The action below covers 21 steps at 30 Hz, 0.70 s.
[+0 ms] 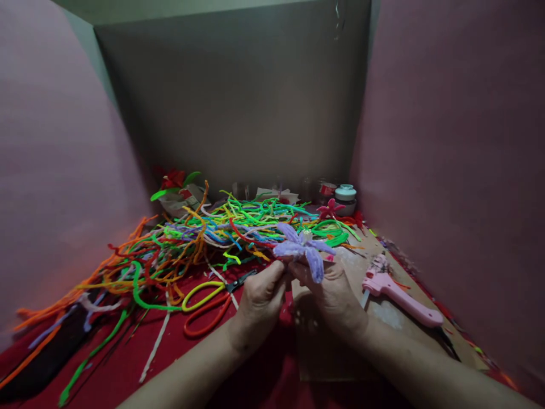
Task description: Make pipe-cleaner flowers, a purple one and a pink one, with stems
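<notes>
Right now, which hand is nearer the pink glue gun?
Right. The right hand sits just left of the glue gun; the left hand is farther left. Both hold the purple flower.

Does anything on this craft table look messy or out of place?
Yes. The pipe cleaners lie in a loose tangle, with strands trailing toward the near left corner beside the scissors. Nothing looks broken: the glue gun lies on the cardboard, and the left hand and right hand hold the purple flower.
</notes>
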Tool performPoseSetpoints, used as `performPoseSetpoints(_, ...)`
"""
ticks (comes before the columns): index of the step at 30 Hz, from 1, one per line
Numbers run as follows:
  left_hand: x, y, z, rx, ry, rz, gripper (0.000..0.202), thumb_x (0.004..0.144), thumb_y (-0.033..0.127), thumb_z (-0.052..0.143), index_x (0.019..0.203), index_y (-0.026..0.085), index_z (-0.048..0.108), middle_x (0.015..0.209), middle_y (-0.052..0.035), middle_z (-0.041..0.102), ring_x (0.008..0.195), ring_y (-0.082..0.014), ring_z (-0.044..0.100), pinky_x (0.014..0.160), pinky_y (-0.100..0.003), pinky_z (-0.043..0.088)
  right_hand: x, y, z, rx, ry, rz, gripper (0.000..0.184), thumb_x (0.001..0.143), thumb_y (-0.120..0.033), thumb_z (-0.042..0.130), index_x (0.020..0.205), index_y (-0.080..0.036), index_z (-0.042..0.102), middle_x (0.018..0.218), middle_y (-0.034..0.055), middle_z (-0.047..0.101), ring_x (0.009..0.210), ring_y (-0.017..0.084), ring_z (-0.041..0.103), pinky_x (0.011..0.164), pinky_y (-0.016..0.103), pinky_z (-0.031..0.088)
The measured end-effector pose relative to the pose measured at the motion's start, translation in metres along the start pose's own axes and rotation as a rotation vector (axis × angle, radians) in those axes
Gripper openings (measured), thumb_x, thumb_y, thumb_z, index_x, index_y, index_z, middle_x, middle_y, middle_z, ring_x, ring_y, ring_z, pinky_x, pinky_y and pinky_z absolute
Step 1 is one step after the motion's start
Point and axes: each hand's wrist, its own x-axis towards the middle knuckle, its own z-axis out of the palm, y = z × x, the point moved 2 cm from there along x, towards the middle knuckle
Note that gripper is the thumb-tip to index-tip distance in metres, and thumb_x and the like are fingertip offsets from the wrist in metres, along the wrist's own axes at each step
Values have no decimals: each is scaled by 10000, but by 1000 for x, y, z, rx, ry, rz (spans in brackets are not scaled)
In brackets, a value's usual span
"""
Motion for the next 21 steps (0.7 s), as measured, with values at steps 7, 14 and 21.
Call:
performPoseSetpoints(7, 4, 3, 0, -281, -80, -217, 308, 792, 383, 608, 595, 159, 530, 486, 45, 433, 449, -65, 355, 462, -195, 279, 3, 2, -1, 36, 5, 50, 82, 668, -360, 752, 707, -289, 742, 751, 9, 691, 776, 209, 611, 785, 385, 499)
performPoseSetpoints(14, 8, -2, -1, -681, -229, -431, 300, 736, 393, 691, 683, 143, 533, 434, 86, 340, 378, -20, 229, 394, -166, 158, 3, -1, -3, 17, -54, 70, 95, 680, -316, 744, 752, -255, 739, 734, -6, 662, 754, 176, 599, 792, 337, 485)
performPoseSetpoints(21, 8, -2, -2, -902, -415, -525, 265, 721, 353, 710, 685, 135, 563, 393, 77, 379, 308, -12, 203, 333, -145, 191, 3, -6, -6, 52, -139, 69, 141, 705, -290, 717, 835, -242, 741, 742, 3, 691, 741, 173, 605, 729, 326, 487)
